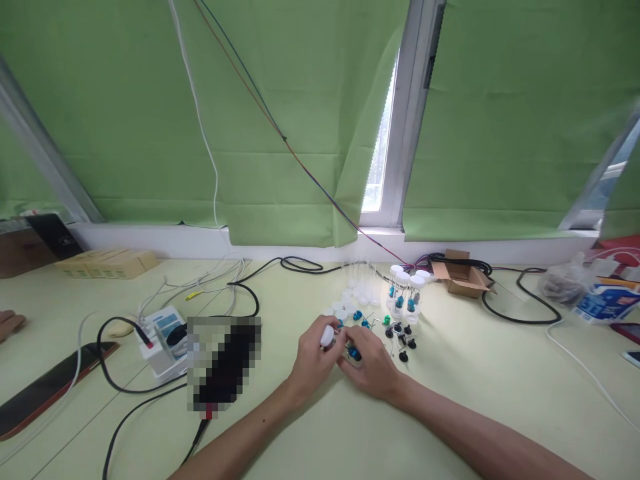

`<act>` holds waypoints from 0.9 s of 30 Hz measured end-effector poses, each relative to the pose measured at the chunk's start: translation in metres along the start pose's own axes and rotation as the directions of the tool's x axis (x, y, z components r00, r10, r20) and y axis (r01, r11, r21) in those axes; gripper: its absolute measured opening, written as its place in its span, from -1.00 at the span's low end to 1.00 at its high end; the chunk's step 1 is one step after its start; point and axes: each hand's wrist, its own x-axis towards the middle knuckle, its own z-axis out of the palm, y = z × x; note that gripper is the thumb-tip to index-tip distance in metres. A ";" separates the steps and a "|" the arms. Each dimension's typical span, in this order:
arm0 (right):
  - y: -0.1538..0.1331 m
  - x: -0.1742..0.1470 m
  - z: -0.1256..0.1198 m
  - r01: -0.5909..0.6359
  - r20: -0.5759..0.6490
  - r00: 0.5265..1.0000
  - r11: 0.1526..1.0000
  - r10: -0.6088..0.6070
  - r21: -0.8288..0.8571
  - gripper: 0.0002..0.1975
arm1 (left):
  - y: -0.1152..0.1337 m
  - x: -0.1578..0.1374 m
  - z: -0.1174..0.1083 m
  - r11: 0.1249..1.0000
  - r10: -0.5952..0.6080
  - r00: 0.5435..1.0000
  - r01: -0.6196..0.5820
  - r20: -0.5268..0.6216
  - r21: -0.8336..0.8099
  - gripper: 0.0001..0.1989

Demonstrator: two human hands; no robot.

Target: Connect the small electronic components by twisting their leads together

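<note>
My left hand (314, 360) is closed around a small white cap (327, 335), which pokes out at the top of the fingers. Against it, my right hand (374, 367) has its fingertips pinched together, and what they hold is too small to make out. A blue knob-like part (354, 353) shows at the right fingers, and I cannot tell whether it is held or lies on the table. Just beyond the hands lie more blue parts (365, 324), a green part (387, 320) and several black parts (403, 357) with thin metal pins.
Capped clear tubes (411, 303) with blue parts inside stand behind the loose pieces, beside empty clear tubes (367, 287) and white caps (340, 310). An open cardboard box (463, 279) is farther right. Left are a power strip (163, 343), cables and another person's hand (10, 325).
</note>
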 end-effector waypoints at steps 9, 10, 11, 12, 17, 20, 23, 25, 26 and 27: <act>0.003 -0.002 -0.001 0.088 -0.092 0.992 0.996 -0.087 -0.002 -0.78 | -0.005 -0.008 -0.007 0.903 0.418 0.899 -0.427 0.130 0.046 -0.44; 0.002 -0.002 -0.002 0.098 -0.118 0.988 0.995 -0.099 -0.015 -0.76 | -0.007 -0.008 -0.007 0.888 0.454 0.880 -0.460 0.137 0.016 -0.43; 0.001 -0.001 -0.003 0.108 -0.150 0.982 0.993 -0.113 -0.037 -0.74 | -0.008 -0.008 -0.008 0.877 0.477 0.868 -0.481 0.138 -0.009 -0.43; 0.000 -0.001 -0.005 0.117 -0.183 0.975 0.991 -0.128 -0.069 -0.71 | -0.009 -0.009 -0.008 0.869 0.494 0.860 -0.495 0.130 -0.030 -0.44; 0.003 0.002 -0.028 0.154 -0.260 0.937 0.944 -0.234 -0.291 -0.62 | -0.011 -0.013 -0.007 0.878 0.479 0.876 -0.479 0.058 -0.013 -0.52; 0.012 0.000 -0.052 0.087 -0.302 0.933 0.939 -0.194 -0.334 -0.65 | -0.011 -0.014 -0.006 0.896 0.443 0.894 -0.445 0.064 0.013 -0.56; 0.025 -0.004 -0.079 -0.048 -0.436 0.886 0.904 -0.157 -0.424 -0.75 | -0.010 -0.015 -0.005 0.917 0.396 0.915 -0.399 0.076 0.026 -0.60; 0.036 -0.007 -0.094 -0.209 -0.548 0.833 0.871 -0.081 -0.446 -0.82 | -0.010 -0.015 -0.004 0.931 0.362 0.929 -0.365 0.082 0.023 -0.64; 0.041 -0.007 -0.100 -0.288 -0.592 0.806 0.859 -0.021 -0.423 -0.79 | -0.009 -0.015 -0.004 0.938 0.342 0.936 -0.345 0.089 0.021 -0.65; 0.047 -0.008 -0.104 -0.368 -0.633 0.772 0.850 0.054 -0.376 -0.76 | -0.009 -0.015 -0.004 0.943 0.328 0.940 -0.331 0.091 0.021 -0.66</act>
